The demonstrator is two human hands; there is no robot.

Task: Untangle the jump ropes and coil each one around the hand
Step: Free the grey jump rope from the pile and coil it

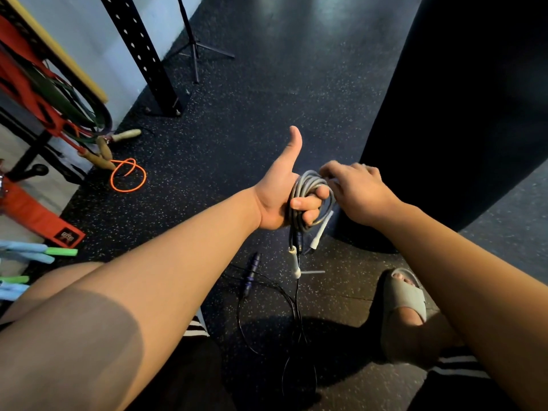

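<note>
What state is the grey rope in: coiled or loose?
Coiled: the grey rope loops round the left hand, white handles hanging below.

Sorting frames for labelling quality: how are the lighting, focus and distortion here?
Head view: wide-angle stretch swells the forearms at the bottom edge; grey rope on the left hand is sharp and well lit; the thin black rope nearly vanishes against the dark floor; soft glare marks the floor's far end.

A perforated black post (141, 51) stands on speckled dark floor (296, 99).
</note>
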